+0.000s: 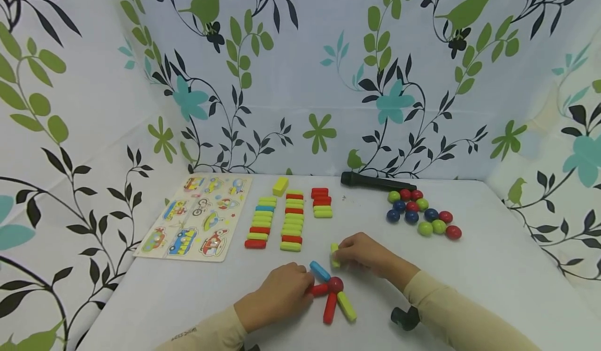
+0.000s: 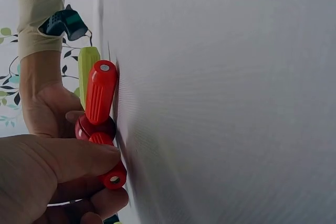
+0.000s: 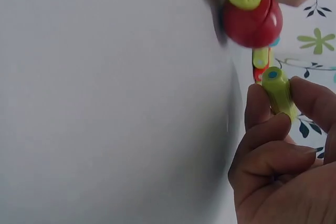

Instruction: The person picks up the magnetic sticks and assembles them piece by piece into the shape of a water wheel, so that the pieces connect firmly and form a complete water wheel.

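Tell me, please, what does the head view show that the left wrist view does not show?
Only the head view shows the blue stick, the rows of spare sticks, the loose balls, the picture puzzle board and the right hand pinching a green stick. Only the left wrist view shows a metal dot on a red stick's end. Both show the left hand holding the short red stick on the red ball.
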A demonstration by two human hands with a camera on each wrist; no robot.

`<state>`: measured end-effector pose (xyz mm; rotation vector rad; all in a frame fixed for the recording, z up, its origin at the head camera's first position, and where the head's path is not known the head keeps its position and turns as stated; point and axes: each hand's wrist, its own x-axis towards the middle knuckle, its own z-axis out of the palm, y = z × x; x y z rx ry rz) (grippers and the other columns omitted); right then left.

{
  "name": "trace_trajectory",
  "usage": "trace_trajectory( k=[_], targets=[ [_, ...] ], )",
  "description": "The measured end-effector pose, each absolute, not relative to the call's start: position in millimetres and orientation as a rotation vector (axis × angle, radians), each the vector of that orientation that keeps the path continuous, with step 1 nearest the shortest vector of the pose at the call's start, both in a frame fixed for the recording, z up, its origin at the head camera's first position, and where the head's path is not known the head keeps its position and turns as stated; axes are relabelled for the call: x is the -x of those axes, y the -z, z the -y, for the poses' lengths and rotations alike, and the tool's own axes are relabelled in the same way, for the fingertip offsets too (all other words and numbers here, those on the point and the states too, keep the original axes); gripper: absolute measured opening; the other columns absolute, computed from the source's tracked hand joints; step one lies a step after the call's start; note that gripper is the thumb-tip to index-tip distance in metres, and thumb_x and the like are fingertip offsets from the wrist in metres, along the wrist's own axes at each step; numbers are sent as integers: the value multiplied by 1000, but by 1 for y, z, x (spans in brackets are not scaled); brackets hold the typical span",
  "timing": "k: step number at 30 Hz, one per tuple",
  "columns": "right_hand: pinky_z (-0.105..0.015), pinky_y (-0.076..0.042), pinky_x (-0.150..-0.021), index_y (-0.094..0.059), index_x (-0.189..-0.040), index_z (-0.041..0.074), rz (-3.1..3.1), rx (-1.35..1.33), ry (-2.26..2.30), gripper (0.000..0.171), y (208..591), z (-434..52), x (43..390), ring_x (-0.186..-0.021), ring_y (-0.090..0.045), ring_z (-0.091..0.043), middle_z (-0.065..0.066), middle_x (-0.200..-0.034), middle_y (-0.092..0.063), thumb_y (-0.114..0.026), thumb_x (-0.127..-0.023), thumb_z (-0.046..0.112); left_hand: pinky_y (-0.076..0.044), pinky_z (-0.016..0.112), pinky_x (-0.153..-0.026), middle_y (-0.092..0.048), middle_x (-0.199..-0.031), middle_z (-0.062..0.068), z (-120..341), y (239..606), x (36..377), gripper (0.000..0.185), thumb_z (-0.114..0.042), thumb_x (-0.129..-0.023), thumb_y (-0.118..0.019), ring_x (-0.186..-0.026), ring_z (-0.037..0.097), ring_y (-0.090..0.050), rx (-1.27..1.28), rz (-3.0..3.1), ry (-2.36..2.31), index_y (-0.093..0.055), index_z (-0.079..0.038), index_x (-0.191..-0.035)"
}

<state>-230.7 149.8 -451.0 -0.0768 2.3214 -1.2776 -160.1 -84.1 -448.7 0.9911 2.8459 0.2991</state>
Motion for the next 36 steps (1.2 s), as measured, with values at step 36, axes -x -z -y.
trace_trajectory(
  k=[36],
  targets=[
    [-40,-56,-92,-72,-119,18,-2998,781,65,25,434,-109,323,-103,-62,-20,0,-114,-71,-72,-95,21,-48,18,-67,-58,-74,-12,87,452,164,21,-33,-86,-83,-68,2,-48,-960,-2829,-289,-74,-18,-98]
  ],
)
